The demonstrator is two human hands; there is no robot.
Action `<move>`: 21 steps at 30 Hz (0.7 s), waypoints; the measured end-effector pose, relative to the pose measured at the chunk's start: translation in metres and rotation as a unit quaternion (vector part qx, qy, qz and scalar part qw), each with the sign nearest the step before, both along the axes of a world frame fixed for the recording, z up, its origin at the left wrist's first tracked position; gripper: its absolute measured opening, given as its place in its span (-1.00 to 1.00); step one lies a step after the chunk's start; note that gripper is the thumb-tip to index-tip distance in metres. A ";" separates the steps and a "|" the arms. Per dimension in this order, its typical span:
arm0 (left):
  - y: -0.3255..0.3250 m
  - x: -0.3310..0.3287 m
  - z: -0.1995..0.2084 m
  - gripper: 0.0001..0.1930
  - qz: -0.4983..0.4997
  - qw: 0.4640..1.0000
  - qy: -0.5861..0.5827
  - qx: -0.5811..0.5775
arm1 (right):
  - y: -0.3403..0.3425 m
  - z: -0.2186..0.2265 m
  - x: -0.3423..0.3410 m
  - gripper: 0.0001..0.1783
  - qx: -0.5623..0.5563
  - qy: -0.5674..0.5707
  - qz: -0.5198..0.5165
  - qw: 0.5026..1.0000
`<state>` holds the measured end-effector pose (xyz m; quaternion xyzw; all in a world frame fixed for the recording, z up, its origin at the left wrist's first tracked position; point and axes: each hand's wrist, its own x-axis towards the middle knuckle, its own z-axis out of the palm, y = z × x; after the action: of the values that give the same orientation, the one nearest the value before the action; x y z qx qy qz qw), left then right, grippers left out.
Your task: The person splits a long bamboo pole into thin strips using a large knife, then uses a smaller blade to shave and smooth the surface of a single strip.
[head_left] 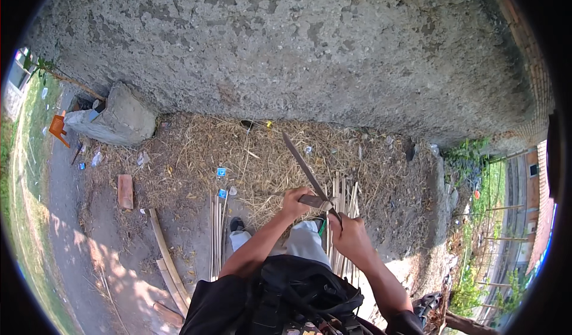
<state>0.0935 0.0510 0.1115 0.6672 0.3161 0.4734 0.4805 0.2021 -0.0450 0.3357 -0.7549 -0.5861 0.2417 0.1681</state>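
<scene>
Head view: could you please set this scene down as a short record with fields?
Left hand: closed on a short stick
Right hand: grips a long knife, tip pointing toward the wall
Crossing: knife over the stick's right end; exact contact unclear
Ground: straw, slats on both sides of the legs
Left side: brick

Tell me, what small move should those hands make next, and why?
Perhaps steady the left hand on the short brown piece before moving the long dark blade. The piece seems to cross the blade just ahead of the right hand, which holds the near end, and both hands sit close to that crossing, so a slip could nick fingers.
</scene>
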 end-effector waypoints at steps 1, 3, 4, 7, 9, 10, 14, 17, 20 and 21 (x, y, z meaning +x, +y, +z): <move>0.008 0.001 -0.005 -0.76 0.020 0.999 -0.015 0.029 | 0.019 0.002 0.008 -0.73 -0.021 0.016 0.010 1.000; 0.021 0.001 -0.012 -0.77 0.049 0.997 -0.028 0.050 | 0.011 -0.004 0.004 -0.74 0.005 0.037 0.033 0.999; 0.019 -0.002 -0.011 -0.77 0.035 0.998 -0.021 0.043 | 0.006 -0.009 0.008 -0.74 0.007 0.039 0.046 0.998; 0.013 -0.020 -0.007 -0.81 -0.021 1.000 0.018 -0.005 | 0.001 -0.014 0.014 -0.74 0.021 0.026 0.053 0.998; 0.016 -0.030 0.009 -0.66 -0.078 0.983 0.167 -0.016 | -0.001 -0.016 0.020 -0.75 0.034 0.012 0.045 0.998; 0.014 -0.039 0.035 -0.32 -0.078 0.973 0.219 -0.006 | -0.005 -0.022 0.029 -0.76 0.011 0.028 0.030 0.999; 0.026 -0.103 0.105 -0.17 0.062 0.976 0.197 0.069 | -0.007 -0.024 0.048 -0.80 -0.005 0.033 0.041 0.999; 0.041 -0.136 0.163 -0.21 0.124 0.912 0.291 0.262 | -0.005 -0.021 0.052 -0.81 -0.016 0.036 0.056 0.998; 0.044 -0.137 0.212 -0.41 0.127 0.823 0.351 0.427 | -0.005 -0.023 0.055 -0.83 -0.023 0.032 0.102 0.994; 0.038 -0.135 0.224 -0.41 0.127 0.822 0.355 0.426 | -0.005 -0.023 0.056 -0.83 -0.023 0.036 0.104 0.994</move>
<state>-0.0414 0.0888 0.3350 0.8815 0.3134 0.3477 -0.0619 0.2577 -0.0502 0.3122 -0.6846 -0.6489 0.2985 0.1455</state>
